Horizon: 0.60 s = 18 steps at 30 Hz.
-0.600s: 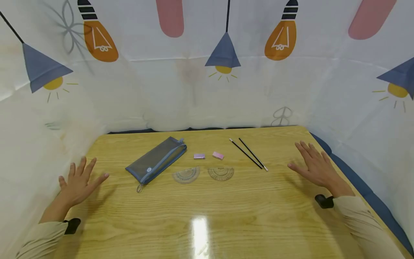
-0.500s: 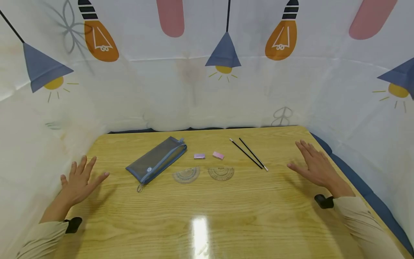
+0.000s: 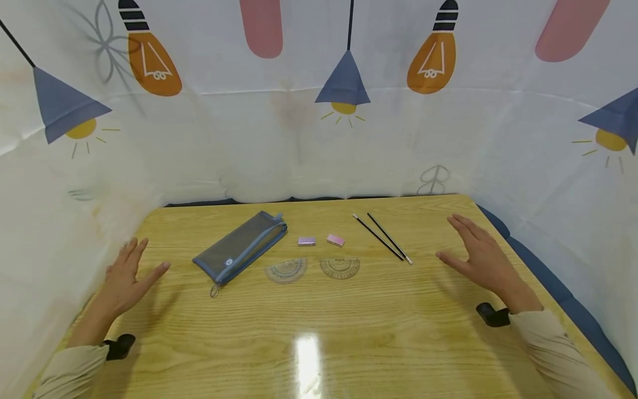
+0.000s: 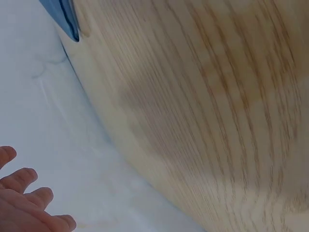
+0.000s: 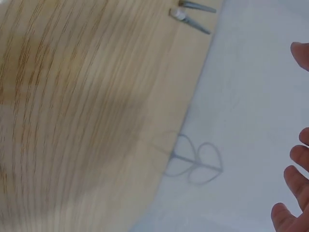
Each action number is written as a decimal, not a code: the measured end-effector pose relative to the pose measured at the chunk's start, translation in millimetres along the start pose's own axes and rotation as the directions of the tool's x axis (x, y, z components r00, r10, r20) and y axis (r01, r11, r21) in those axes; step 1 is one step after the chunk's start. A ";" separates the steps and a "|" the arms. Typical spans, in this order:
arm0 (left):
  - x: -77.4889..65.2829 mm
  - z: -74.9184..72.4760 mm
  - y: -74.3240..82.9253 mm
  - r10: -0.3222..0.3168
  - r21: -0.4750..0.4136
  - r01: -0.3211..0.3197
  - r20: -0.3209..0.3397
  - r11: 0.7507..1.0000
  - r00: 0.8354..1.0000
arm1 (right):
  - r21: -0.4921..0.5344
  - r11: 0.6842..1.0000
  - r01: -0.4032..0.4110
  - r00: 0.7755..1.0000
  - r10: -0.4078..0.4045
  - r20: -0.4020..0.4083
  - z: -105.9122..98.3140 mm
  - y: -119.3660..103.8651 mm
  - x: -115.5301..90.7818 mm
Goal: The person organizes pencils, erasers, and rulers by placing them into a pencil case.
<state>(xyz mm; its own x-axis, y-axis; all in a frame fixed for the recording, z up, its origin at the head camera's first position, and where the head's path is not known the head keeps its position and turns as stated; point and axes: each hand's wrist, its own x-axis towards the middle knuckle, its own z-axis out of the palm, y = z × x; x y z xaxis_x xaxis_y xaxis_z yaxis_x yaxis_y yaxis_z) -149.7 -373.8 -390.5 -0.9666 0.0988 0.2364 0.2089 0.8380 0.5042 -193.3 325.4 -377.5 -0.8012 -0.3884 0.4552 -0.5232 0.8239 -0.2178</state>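
Note:
My left hand [image 3: 121, 279] is held above the left side of the table, fingers extended and thumb out to the right, with nothing in it. Nearest to it lies a grey mesh pencil case [image 3: 234, 249] with blue trim and a zip ring. Over the table's right side hovers my right hand [image 3: 485, 263], also bare, fingers straight. Two black pencils [image 3: 386, 235] with white ends are the closest things to it. Between the pencil case and the pencils are a purple eraser [image 3: 306, 241], a pink eraser [image 3: 335, 240], and two clear protractors [image 3: 286, 270].
The wooden table [image 3: 299, 316] ends in front of a white printed curtain [image 3: 299, 144], which also hangs at both sides. Blue padding [image 3: 563, 299] runs along the table's right edge. Each wrist carries a black camera mount [image 3: 493, 315].
Both hands have shifted slightly inward, and their fingers have drawn closer together. The pencil case, erasers, protractors and pencils lie where they were.

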 end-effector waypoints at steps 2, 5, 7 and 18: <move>0.6 0.8 2.4 0.007 -0.022 -0.007 -0.016 1.000 1.000 | 0.001 1.000 0.010 1.000 -0.010 -0.025 -0.2 -5.1 1.0; 0.5 1.9 6.9 0.012 -0.052 -0.014 -0.044 0.999 0.999 | 0.009 0.999 0.030 0.998 -0.030 -0.062 -1.2 -13.5 3.7; -0.1 2.4 10.4 0.009 -0.068 -0.013 -0.066 0.998 0.998 | 0.014 0.999 0.046 0.995 -0.045 -0.085 -1.5 -19.5 5.6; -2.1 7.7 33.9 -0.065 -0.121 0.050 -0.122 0.991 0.990 | 0.039 0.985 0.170 0.970 -0.160 -0.182 7.1 -53.0 16.7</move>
<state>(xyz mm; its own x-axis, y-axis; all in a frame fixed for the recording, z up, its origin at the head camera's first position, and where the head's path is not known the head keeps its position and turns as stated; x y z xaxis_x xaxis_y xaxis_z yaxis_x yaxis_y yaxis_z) -141.7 -341.4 -380.3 -0.9528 -0.0224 0.3029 0.1765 0.7707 0.6123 -181.0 272.3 -364.4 -0.6408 -0.4334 0.6337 -0.6625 0.7292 -0.1712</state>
